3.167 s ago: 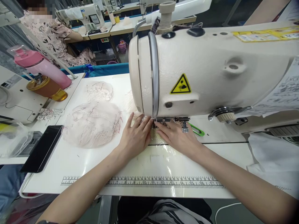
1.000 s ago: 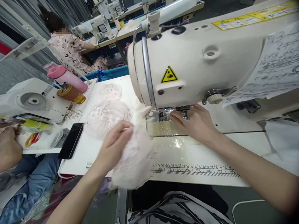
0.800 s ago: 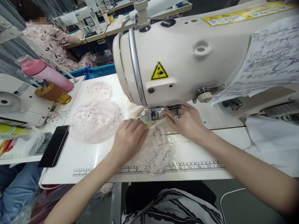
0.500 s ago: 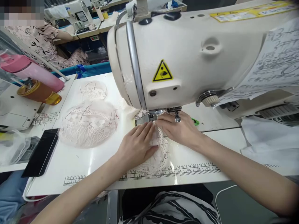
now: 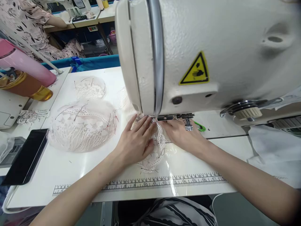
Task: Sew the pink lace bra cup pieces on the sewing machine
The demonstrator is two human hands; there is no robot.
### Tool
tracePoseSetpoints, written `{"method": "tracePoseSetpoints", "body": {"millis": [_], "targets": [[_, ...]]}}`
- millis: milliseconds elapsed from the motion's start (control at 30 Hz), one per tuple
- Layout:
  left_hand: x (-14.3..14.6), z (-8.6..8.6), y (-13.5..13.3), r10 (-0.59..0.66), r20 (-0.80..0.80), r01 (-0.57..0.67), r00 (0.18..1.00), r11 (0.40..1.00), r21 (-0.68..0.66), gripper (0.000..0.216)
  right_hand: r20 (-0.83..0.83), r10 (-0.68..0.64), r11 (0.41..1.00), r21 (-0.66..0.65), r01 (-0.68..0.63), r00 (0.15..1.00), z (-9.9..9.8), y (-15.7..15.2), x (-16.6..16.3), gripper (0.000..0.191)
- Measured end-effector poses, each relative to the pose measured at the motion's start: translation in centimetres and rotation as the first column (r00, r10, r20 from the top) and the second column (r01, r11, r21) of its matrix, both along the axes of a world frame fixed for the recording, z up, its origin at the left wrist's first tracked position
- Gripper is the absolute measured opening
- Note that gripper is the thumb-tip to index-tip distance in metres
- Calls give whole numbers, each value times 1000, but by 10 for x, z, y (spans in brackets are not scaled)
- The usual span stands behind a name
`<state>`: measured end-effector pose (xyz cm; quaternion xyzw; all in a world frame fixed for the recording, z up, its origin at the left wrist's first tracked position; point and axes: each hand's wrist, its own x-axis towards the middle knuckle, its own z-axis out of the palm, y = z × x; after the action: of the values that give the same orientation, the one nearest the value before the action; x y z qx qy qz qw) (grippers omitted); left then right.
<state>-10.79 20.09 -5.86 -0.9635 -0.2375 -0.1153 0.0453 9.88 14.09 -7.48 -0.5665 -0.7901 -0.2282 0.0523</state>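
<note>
A pale pink lace piece (image 5: 155,153) lies on the white table under the head of a cream sewing machine (image 5: 211,53). My left hand (image 5: 136,141) rests flat on the lace, fingers stretched toward the presser foot (image 5: 164,118). My right hand (image 5: 181,135) lies on the lace's right side, fingertips at the foot, partly hidden by the machine head. Both hands press the lace down against the table.
A heap of lace pieces (image 5: 81,125) sits left of my hands. A black phone (image 5: 24,157) lies at the left edge. A pink bottle (image 5: 22,64) and an amber bottle (image 5: 25,88) lie behind it. Green snips (image 5: 199,126) lie under the machine. Another person (image 5: 30,22) sits behind.
My left hand brought a lace piece up from below the table edge and laid it under the machine. Both hands have slid it up to the presser foot. The camera has moved closer.
</note>
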Motion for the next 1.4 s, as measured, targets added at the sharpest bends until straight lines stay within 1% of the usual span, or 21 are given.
{"method": "tracePoseSetpoints", "body": {"millis": [100,233,500,600,767,933,1000,1033,1100,1133,1200,1267,1300,1333,1367,1400], "targets": [[1,0,0,2,11,-2,1000,1000,8,48,-5,-2,1000,5,2,1000,-1,-2,1,39],[1,0,-1,2,31,-2,1000,1000,13,48,-29,18,1000,-5,-18,999,3,-2,0,41],[2,-4,-3,6,46,-7,999,1000,23,48,-143,44,994,-88,-57,989,11,0,0,44],[2,-3,-3,10,45,-10,999,1000,17,48,-179,56,993,-96,-74,982,13,2,1,43],[1,-2,-2,17,28,-18,999,999,28,48,-169,81,994,-58,-92,982,8,7,3,39],[2,-2,-2,22,-11,-21,1000,999,29,50,-190,118,993,45,-111,975,8,9,5,33],[2,3,-3,13,-23,-12,1000,999,39,51,-238,168,985,90,-150,957,10,9,7,29],[2,6,-4,5,-24,-4,1000,999,46,50,-272,217,975,107,-195,937,12,9,8,28],[-1,16,-7,-28,-5,28,1000,998,56,44,-347,339,941,115,-319,874,14,9,12,29],[-4,21,-9,-72,14,71,997,996,54,40,-386,394,917,103,-385,834,14,9,13,30],[-14,29,-17,-218,47,216,975,975,51,32,-458,453,873,54,-485,765,15,9,17,31],[-26,31,-29,-376,19,373,926,923,91,37,-522,441,850,-18,-526,730,16,9,19,30],[-32,30,-35,-428,-12,426,904,896,128,36,-552,416,843,-64,-535,722,17,9,21,30],[-37,29,-41,-445,-33,444,895,880,168,29,-579,386,835,-112,-539,718,18,8,22,29],[-41,28,-47,-428,-27,425,903,885,192,19,-601,357,823,-160,-545,715,20,8,22,27],[-45,28,-52,-382,13,373,924,909,183,12,-617,330,809,-205,-550,715,23,7,23,26]]}}
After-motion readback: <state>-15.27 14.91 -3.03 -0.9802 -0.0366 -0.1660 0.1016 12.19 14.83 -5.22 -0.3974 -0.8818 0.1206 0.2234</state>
